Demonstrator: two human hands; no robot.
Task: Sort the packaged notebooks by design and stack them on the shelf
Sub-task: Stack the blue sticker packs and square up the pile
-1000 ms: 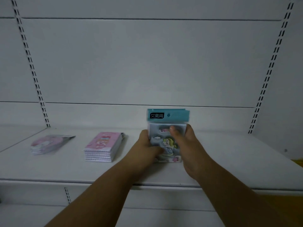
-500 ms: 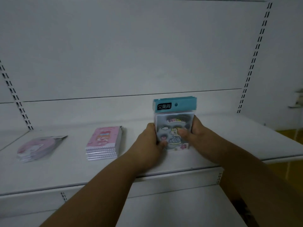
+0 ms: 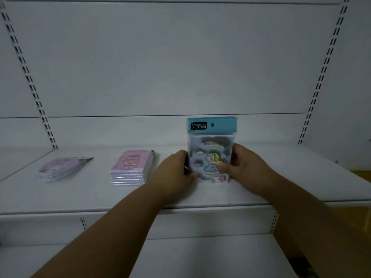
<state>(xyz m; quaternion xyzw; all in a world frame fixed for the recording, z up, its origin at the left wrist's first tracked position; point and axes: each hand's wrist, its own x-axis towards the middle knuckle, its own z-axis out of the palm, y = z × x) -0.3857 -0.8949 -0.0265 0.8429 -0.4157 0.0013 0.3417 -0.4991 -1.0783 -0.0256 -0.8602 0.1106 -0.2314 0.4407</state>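
A bundle of packaged unicorn notebooks (image 3: 210, 149) with teal header cards stands upright on the white shelf (image 3: 200, 197), right of centre. My left hand (image 3: 174, 171) grips its left edge and my right hand (image 3: 245, 163) grips its right edge, thumb across the cover. A flat stack of pink notebooks (image 3: 131, 167) lies to the left of my hands. Further left lies a pile of pale pink round-design packets (image 3: 60, 169).
White back panels and slotted uprights (image 3: 30, 81) frame the bay, with another slotted upright (image 3: 325, 71) on the right. A lower shelf (image 3: 180, 255) shows beneath my forearms. A yellow floor strip (image 3: 361, 173) appears at the far right.
The view has swung and levelled. Both hands still hold the upright unicorn bundle, and my right thumb has shifted lower on the cover, exposing more of the picture.
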